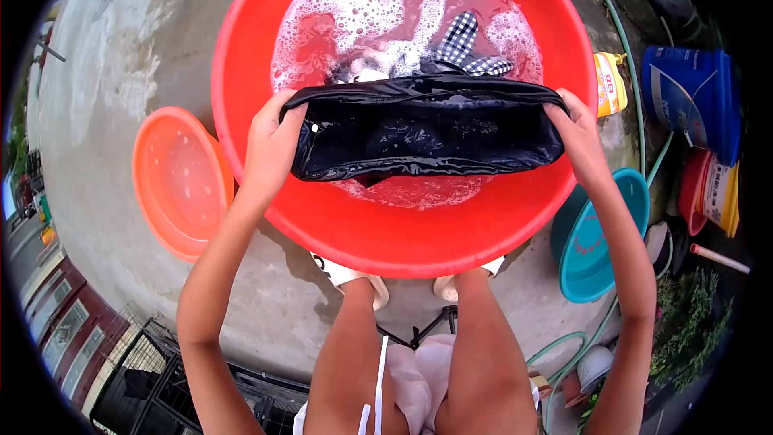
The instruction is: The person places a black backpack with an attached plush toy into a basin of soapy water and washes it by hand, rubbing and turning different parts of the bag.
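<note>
A wet black bag [427, 163] is stretched wide over the large red basin [411, 246], its mouth facing me and a little water shining inside. My left hand [274, 133] grips the bag's left end, thumb over the rim. At the right end, my right hand [578, 130] pinches the rim in the same way. Foamy water [354, 12] fills the basin behind and below the bag. A black-and-white checked cloth [459, 39] pokes out of the suds just beyond the bag, beside other soaked fabric that I cannot make out.
An orange basin [181, 177] sits on the concrete at left, a teal basin [570, 246] at right. Farther right are a yellow-and-white packet [609, 84], a blue bucket [692, 97] and a green hose [636, 125]. Black wire crates [149, 379] stand at lower left.
</note>
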`<move>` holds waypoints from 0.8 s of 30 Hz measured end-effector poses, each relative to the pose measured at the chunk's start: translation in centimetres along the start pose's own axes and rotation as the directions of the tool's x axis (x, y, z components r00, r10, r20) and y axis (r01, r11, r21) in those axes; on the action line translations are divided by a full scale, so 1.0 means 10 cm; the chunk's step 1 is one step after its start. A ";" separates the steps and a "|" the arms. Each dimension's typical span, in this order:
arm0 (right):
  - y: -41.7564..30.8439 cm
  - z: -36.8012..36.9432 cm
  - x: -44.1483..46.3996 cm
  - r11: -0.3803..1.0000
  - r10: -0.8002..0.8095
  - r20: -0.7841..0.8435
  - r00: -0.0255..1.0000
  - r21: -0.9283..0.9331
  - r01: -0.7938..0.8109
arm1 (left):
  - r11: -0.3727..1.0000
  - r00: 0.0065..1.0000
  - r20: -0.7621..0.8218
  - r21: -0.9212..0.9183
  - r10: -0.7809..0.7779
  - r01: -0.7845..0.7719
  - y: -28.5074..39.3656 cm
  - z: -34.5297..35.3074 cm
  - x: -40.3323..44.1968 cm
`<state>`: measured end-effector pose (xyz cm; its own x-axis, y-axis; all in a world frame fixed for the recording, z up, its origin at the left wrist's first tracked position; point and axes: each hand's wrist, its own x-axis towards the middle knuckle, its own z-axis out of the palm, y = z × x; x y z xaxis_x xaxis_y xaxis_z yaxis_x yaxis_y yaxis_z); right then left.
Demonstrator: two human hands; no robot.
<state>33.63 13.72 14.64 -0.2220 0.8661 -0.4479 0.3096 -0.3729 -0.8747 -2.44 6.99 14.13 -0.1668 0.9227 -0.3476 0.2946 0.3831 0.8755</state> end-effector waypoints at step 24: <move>0.43 0.38 0.92 0.756 -0.403 -0.162 0.901 -0.614 0.228 | 0.919 0.982 0.040 0.345 0.186 -0.189 -0.27 0.45 0.72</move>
<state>29.45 18.80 6.04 -0.1755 0.9843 -0.0207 0.7509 0.1202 -0.6493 -0.21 12.82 7.71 -0.0713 0.9789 -0.1915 0.6273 0.1933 0.7544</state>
